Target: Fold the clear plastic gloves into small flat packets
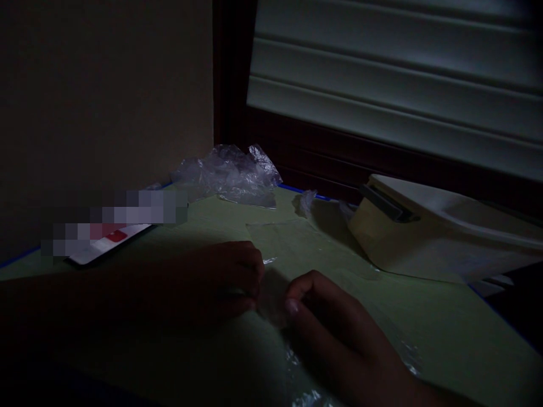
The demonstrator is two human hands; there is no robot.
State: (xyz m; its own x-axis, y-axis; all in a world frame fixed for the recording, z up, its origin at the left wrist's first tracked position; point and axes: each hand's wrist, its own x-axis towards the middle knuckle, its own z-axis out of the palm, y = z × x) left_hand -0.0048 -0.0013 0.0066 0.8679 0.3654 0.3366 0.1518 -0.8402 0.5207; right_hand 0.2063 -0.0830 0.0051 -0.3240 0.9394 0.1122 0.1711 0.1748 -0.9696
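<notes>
The light is dim. My left hand [237, 277] is over the middle of the table, its fingers curled and closed. To its right, my right hand [339, 328] pinches with thumb and index finger. A thin clear plastic bag [272, 299] spans the small gap between the two hands, apparently gripped at both sides. Part of it is lost in shadow. Beneath and beside my right hand lies more shiny clear plastic [292, 359]. Beyond the hands, a flat clear plastic sheet [292, 237] rests on the table.
A crumpled heap of clear plastic [229, 175] lies at the table's [458, 333] back corner. At right stands a pale bin [407, 243] with a dark handle. A white, red-marked box [114, 237], partly blurred, lies left. Behind are a wall and a slatted shutter [382, 79].
</notes>
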